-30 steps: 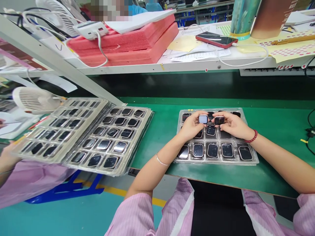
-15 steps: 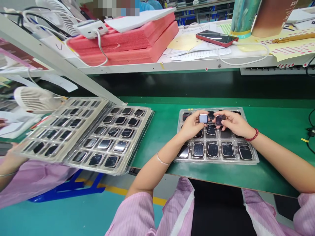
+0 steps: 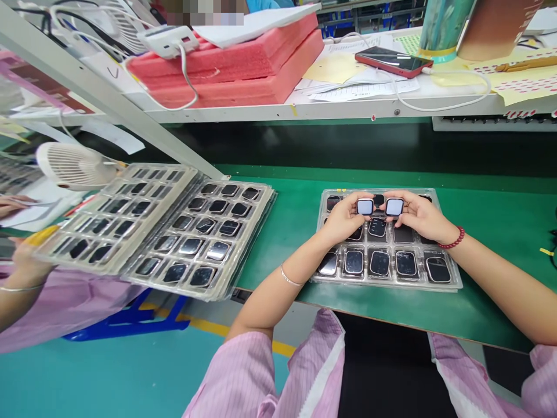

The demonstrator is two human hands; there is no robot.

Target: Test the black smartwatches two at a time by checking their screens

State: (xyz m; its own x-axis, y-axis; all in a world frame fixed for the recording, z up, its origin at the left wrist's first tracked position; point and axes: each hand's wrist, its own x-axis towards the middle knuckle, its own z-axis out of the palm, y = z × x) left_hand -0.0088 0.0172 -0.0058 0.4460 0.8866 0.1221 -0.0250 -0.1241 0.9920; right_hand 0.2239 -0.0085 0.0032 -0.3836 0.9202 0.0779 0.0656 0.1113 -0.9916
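Over a clear plastic tray (image 3: 387, 283) on the green bench, both my hands are raised, each with a square smartwatch body without a strap. My left hand (image 3: 342, 219) is closed on one watch (image 3: 365, 206), whose screen glows pale. Close beside it, my right hand (image 3: 424, 218) grips a second watch (image 3: 394, 207) by its edges, its screen pale and lit too. The two watches are apart. Below them, dark-screened watches (image 3: 380, 262) sit in the tray's compartments. My hands hide part of the tray's upper rows.
Stacked trays of watches (image 3: 191, 247) stand at the left, overhanging the bench edge, near a co-worker's hand (image 3: 30, 255). A small white fan (image 3: 73, 165) is behind them. The shelf above holds red foam blocks (image 3: 239, 75), a phone (image 3: 391, 61) and papers.
The watch in my right hand had a dark screen and now shows a pale, lit one. My hands stay over the tray. The whole view has shifted slightly.
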